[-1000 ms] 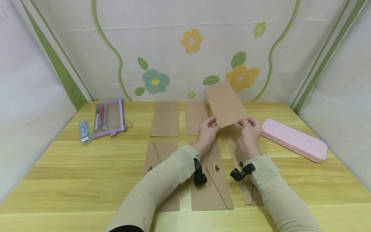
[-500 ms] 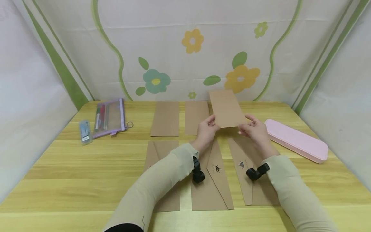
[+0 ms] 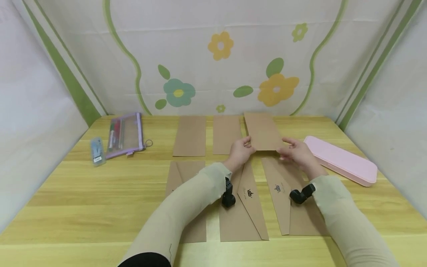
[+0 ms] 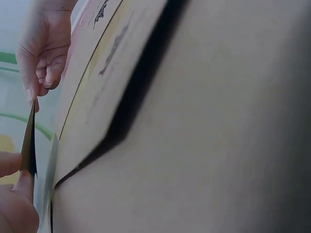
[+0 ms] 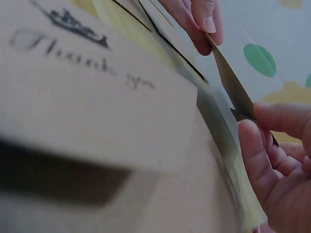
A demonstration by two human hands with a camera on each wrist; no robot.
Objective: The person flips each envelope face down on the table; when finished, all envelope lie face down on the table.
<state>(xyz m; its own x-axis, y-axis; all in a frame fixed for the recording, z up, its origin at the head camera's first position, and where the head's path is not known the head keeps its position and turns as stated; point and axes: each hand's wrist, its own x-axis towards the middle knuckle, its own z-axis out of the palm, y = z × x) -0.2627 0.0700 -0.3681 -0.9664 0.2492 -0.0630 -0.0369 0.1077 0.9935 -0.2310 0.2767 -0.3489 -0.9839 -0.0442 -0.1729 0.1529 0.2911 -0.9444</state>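
My left hand (image 3: 239, 152) pinches the near left corner of a plain brown envelope (image 3: 263, 131). At its near right corner, the thumb and forefinger of my right hand (image 3: 298, 154) pinch it too. The envelope lies low over the far part of the table, and its near edge casts a shadow below. From the side, the right wrist view shows both hands on this envelope (image 5: 231, 80). Two more plain envelopes lie to its left, one in the middle (image 3: 227, 134) and one further left (image 3: 190, 136).
Nearer on the wooden table (image 3: 83, 207) lie three flapped envelopes: left (image 3: 197, 230), middle (image 3: 237, 222) and right (image 3: 277, 189), the last two with printed crowns. A pink case (image 3: 340, 159) is at right. At left are a purple-edged mesh pouch (image 3: 131, 135) of pens and a small clear box (image 3: 97, 150).
The held envelope has come down from a raised, tilted position to low over the table. My right hand has shifted rightward and its grip has moved along the corner.
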